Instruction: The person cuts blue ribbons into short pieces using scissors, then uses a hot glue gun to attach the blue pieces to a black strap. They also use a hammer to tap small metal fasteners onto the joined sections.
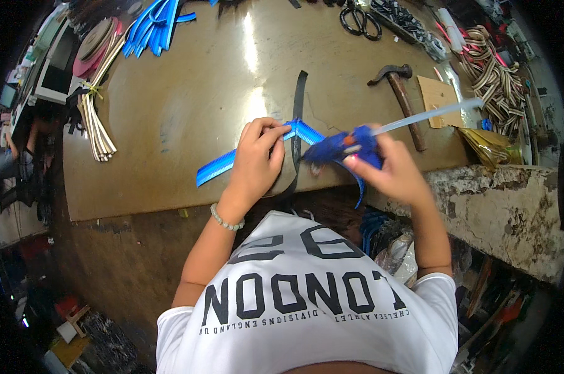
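My left hand (259,154) is at the middle of the table's near edge, its fingertips pinched on a blue ribbed strap (214,168) with a light stripe. That strap bends near my fingertips, and its other part runs right, partly behind the tool. A narrow black strip (300,93) passes under or beside the bend and curves down to the table edge. My right hand (399,169) is closed around a blue glue gun (339,148), slightly blurred, with its nozzle pointing left near the black strip. A long translucent glue stick (428,115) sticks out of the gun's back.
Right of the gun lie a hammer (399,90) and a cardboard piece (438,103). Black-handled scissors (360,25) and a tray of small dark parts (403,23) sit at the far right. Blue straps (152,28) and pale cords (95,128) lie at the left.
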